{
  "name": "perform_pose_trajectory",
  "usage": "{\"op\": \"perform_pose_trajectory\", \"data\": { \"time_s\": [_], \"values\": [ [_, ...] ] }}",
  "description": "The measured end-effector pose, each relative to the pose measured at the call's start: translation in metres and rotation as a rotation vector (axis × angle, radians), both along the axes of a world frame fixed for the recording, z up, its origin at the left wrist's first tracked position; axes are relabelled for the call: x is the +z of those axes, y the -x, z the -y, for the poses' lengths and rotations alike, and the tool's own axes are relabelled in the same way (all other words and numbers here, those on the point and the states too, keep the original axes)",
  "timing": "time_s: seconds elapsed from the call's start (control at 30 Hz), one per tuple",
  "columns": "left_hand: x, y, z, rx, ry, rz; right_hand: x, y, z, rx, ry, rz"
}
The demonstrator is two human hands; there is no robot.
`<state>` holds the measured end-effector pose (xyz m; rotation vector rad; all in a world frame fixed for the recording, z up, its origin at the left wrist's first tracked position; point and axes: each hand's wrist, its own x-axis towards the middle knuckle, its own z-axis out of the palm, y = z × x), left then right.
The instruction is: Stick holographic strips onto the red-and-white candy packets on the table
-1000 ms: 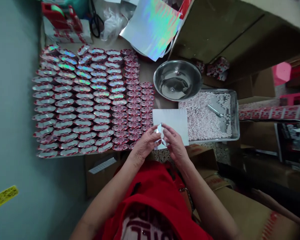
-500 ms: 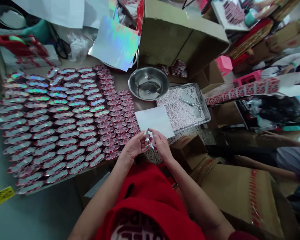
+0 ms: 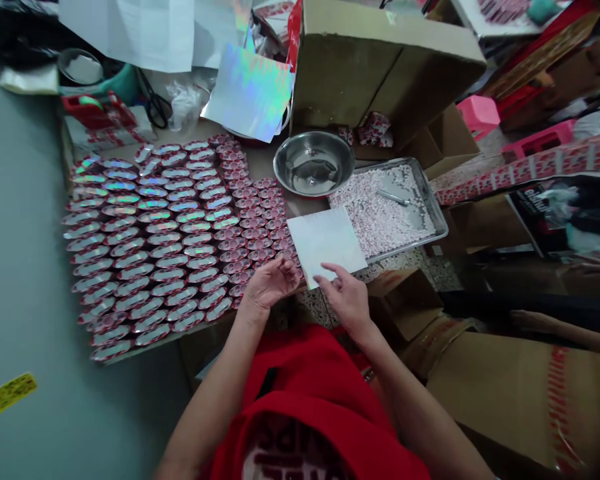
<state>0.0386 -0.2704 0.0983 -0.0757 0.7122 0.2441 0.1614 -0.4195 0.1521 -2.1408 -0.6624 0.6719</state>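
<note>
My right hand (image 3: 344,293) is over the near edge of a pale square sheet (image 3: 325,240), with thumb and index finger apart and nothing seen between them. Left of the sheet, my left hand (image 3: 273,283) is palm up with curled fingers, beside the packed rows; whether its fingertips hold anything is too small to tell. Many small red-and-white oval packs (image 3: 180,240) stand in rows on the table. A metal tray (image 3: 443,230) of small pale pieces lies beyond the sheet, a silver tool (image 3: 394,198) on top of them. A steel bowl (image 3: 314,163) sits beside the tray.
A large cardboard box (image 3: 350,73) stands behind the bowl. Shiny sheets (image 3: 250,90) and black scissors (image 3: 155,107) lie at the back left. An open carton (image 3: 405,307) and a taped box (image 3: 510,387) are at my right. Another person's forearm (image 3: 570,327) shows at far right.
My hands have moved apart, and the small shiny piece between them no longer shows. My right hand has opened over the sheet. The whole view has shifted, with the table further right.
</note>
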Motion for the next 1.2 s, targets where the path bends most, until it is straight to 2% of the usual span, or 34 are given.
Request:
{"op": "perform_pose_trajectory", "data": {
  "time_s": [0.1,0.27,0.33,0.5,0.6,0.67,0.83,1.0,1.1,1.2],
  "values": [
    [0.005,0.007,0.003,-0.028,0.018,0.062,-0.003,-0.007,-0.015,0.149,-0.011,0.049],
    [0.009,0.014,0.010,-0.070,0.095,0.069,-0.008,-0.022,-0.050,0.362,-0.089,-0.236],
    [0.009,0.017,0.013,-0.083,0.132,0.096,-0.008,-0.024,-0.057,0.416,-0.088,-0.275],
    [0.005,0.021,0.019,-0.089,0.143,0.113,-0.010,-0.020,-0.060,0.425,-0.083,-0.217],
    [-0.002,0.028,0.021,-0.134,0.149,0.104,-0.011,-0.016,-0.063,0.401,-0.059,-0.196],
    [-0.009,0.036,0.020,-0.143,0.096,0.040,-0.012,-0.013,-0.070,0.375,-0.038,-0.191],
    [-0.027,0.053,0.001,0.127,-0.142,-0.168,-0.024,-0.005,-0.105,0.411,-0.042,-0.359],
    [-0.039,0.057,-0.025,0.175,-0.126,-0.292,-0.051,-0.001,-0.136,0.419,-0.018,-0.460],
    [-0.042,0.061,-0.032,0.244,-0.132,-0.386,-0.065,0.001,-0.147,0.413,0.021,-0.455],
    [-0.045,0.064,-0.035,0.306,-0.206,-0.489,-0.074,0.005,-0.157,0.433,0.059,-0.434]
  ]
}}
